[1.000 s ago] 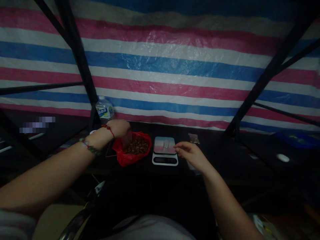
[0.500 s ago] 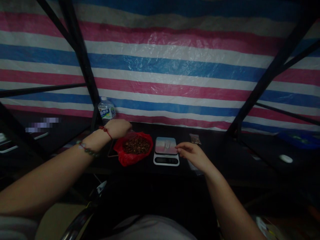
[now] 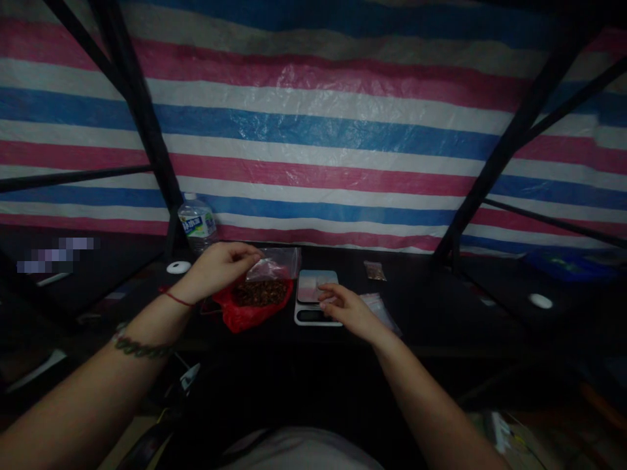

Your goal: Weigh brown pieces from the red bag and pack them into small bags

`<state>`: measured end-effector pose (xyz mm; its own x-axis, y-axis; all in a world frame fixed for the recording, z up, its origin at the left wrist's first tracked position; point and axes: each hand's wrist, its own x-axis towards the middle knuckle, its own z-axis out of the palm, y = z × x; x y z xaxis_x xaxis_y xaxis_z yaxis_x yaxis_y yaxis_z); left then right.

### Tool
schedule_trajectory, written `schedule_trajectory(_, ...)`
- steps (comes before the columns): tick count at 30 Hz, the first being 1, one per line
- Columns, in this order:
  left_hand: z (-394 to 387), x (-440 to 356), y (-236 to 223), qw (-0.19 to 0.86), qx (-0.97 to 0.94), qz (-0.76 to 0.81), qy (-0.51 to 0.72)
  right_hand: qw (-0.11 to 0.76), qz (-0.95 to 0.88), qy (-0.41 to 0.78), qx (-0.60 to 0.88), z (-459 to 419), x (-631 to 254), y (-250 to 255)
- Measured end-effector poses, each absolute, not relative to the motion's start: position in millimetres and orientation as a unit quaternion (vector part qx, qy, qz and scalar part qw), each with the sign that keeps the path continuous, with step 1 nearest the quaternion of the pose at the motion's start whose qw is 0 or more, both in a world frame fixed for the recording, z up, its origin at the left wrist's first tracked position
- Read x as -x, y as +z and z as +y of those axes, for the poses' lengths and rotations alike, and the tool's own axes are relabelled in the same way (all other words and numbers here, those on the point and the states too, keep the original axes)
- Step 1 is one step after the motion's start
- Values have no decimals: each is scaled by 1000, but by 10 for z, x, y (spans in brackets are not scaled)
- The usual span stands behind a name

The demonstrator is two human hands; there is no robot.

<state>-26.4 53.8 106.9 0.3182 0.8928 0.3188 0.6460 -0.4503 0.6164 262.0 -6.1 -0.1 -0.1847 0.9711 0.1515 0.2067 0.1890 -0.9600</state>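
L hand (image 3: 215, 269) pinches clear bag (image 3: 281, 262) by its edge above red bag (image 3: 245, 316), prob. so spills drop back; R hand (image 3: 353, 312) half-curled over scale (image 3: 317, 316), grip unclear.

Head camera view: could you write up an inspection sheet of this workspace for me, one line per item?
Surface: black tabletop, dimly lit.
Main things: red plastic bag of brown dried bits; digital scale beside it, reading illegible.
Clutter: water bottle, small filled bag, clear bags right of the scale, white object farther right.
Hands: left hand pinches a clear zip bag by the red one; right hand has its fingers over the scale, grip unclear.
Cables: thin pale line low at right, too dark to identify.
Surroundings: striped plastic sheet behind, dark frame bars either side.
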Motion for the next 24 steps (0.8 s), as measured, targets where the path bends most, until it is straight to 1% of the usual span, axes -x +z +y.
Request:
schedule_trajectory(5,395,6,789,358,-721,447,391,477,-563,528,420,-112,-2443,50)
schedule_trajectory(8,313,-190,621,438,-698,405,397,512,-533,533,413,-122,-2446,125)
schedule_trajectory(13,225,-423,457,466,-705,370,385,556,-514,488,435,-86,-2690,226)
schedule_trajectory(16,161,-585,414,486,-711,377,341,599,-470,484,431,-74,-2897,309)
schedule_trajectory(19,102,-817,362,515,-733,346,279,639,-443,459,430,-76,-3150,401)
schedule_trajectory(21,95,-980,318,527,-747,326,239,633,-464,423,452,-74,-3366,422)
schedule_trajectory(22,104,-1056,297,518,-757,326,229,612,-489,404,473,-69,-3487,409)
schedule_trajectory(24,140,-1196,266,459,-789,340,228,523,-558,376,523,-46,-3739,333)
